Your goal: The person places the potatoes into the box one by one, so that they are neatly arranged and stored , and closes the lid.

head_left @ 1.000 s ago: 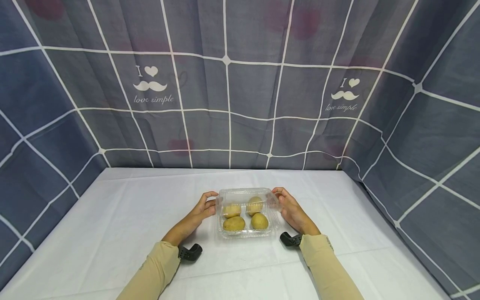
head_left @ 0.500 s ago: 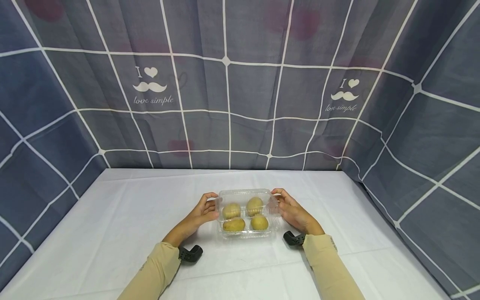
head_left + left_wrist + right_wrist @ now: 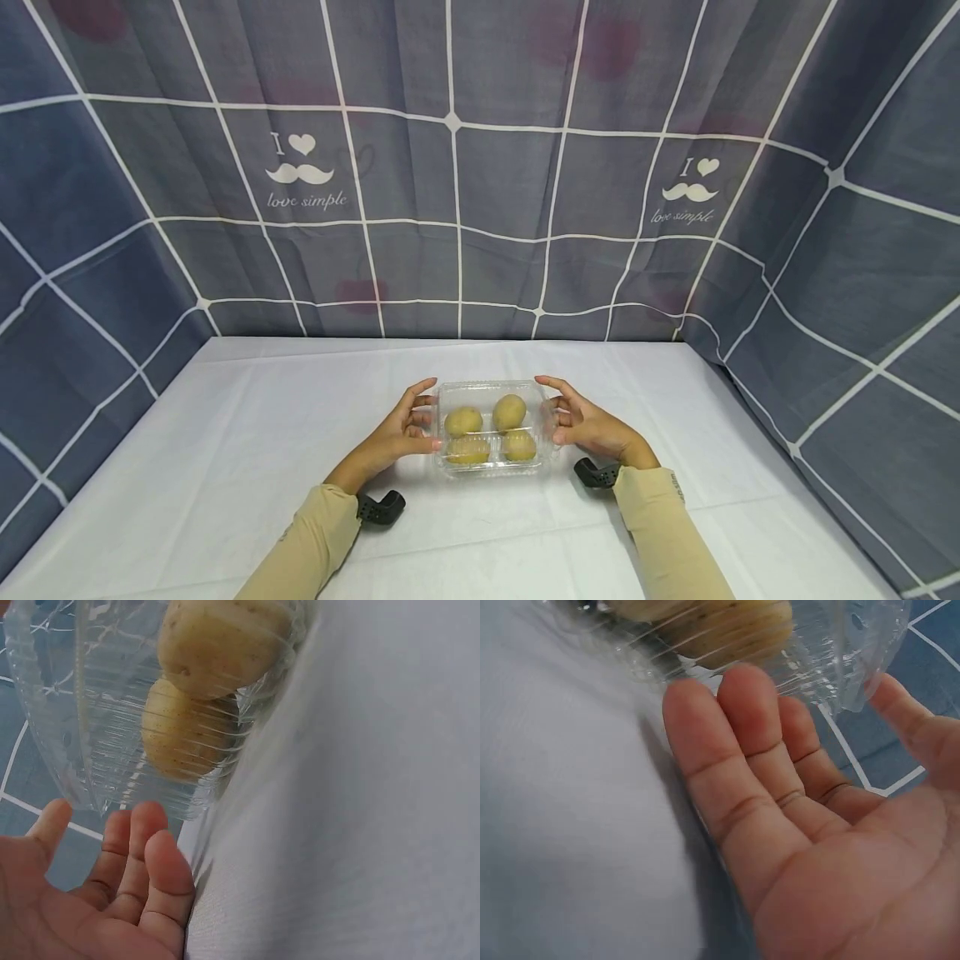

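Observation:
A clear plastic clamshell container [image 3: 480, 392] stands on the white tablecloth, with several yellow potatoes [image 3: 509, 412] inside. Its ribbed transparent lid lies over the potatoes, front ones included. At the left end is my left hand [image 3: 393, 435], its thumb by the front corner and its fingers spread along the side. My right hand [image 3: 596, 431] mirrors it at the right end, index finger by the back corner. In the left wrist view, loosely bent fingertips [image 3: 148, 817] meet the ribbed side wall. Extended fingertips [image 3: 748, 690] touch the opposite wall in the right wrist view.
White cloth [image 3: 300, 392] covers the table around the container. A grey-blue curtain [image 3: 495, 183] with white grid lines hangs behind and at both sides. Black wrist cameras [image 3: 381, 507] sit at both cuffs.
The lid's ribbed front edge has come down and toward me, from over the rear potatoes to over the front ones. My right hand has shifted slightly right and nearer, its thumb now showing.

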The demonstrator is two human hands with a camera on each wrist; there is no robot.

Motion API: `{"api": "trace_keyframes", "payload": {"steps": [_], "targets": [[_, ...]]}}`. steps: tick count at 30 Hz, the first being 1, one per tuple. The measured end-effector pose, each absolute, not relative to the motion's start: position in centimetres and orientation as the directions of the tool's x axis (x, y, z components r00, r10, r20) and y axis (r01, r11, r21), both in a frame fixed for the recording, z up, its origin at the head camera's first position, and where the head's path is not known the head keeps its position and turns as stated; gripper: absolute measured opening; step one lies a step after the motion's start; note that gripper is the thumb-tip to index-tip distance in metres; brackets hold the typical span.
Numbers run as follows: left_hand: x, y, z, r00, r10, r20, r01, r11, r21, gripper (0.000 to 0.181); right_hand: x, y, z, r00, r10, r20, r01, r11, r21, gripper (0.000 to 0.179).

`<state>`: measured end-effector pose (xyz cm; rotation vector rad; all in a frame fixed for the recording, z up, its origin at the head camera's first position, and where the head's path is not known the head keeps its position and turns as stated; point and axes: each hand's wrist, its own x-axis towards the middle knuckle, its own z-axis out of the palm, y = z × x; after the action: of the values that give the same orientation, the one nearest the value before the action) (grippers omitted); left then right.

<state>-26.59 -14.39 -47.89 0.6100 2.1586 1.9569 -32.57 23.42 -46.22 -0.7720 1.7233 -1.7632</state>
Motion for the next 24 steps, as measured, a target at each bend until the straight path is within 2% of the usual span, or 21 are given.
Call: {"api": "trace_keyframes", "payload": {"steps": [6, 18, 24], "targets": [[-26.56, -14.36, -47.92, -0.884, 0.444, 0.144, 0.186, 0.053, 0.981, 0.112, -32.56, 23.44, -46.24, -0.668, -0.744, -0.003, -0.013, 0.016, -1.0, 0.116], [-26.87, -14.49, -48.04, -0.86, 0.494, 0.126, 0.174, 0.053, 0.983, 0.115, -32.65, 23.54, -46.52, -0.617, -0.787, -0.006, -0.011, 0.016, -1.0, 0.12], [-26.99, -14.58, -48.25, -0.825, 0.553, 0.119, 0.169, 0.04, 0.985, 0.117, -32.52, 23.68, -46.53, -0.595, -0.799, -0.087, 0.027, 0.088, -0.996, 0.123]]}}
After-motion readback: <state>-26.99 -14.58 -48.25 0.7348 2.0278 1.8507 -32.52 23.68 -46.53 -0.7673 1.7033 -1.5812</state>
